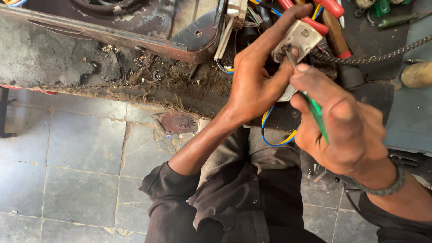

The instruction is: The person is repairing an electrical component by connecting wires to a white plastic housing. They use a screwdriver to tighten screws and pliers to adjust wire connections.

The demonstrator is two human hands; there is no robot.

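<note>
My left hand (256, 76) grips a small white plastic electrical part (298, 39) from below and the side, holding it up over the bench edge. My right hand (342, 121) holds a green-handled screwdriver (317, 114) whose metal tip goes into the underside of the white part. Blue and yellow wires (272, 135) hang from the part in a loop between my two hands. Both sleeves are dark and rolled up, and a dark band sits on my right wrist.
A dirty workbench (67, 58) runs across the top, carrying a rusty metal housing (148, 27). Red-handled pliers (328, 9), a chain (382, 54), green-handled tools (396, 18) and a wooden handle (416, 74) lie at the top right. Grey stone floor tiles (81, 153) lie below.
</note>
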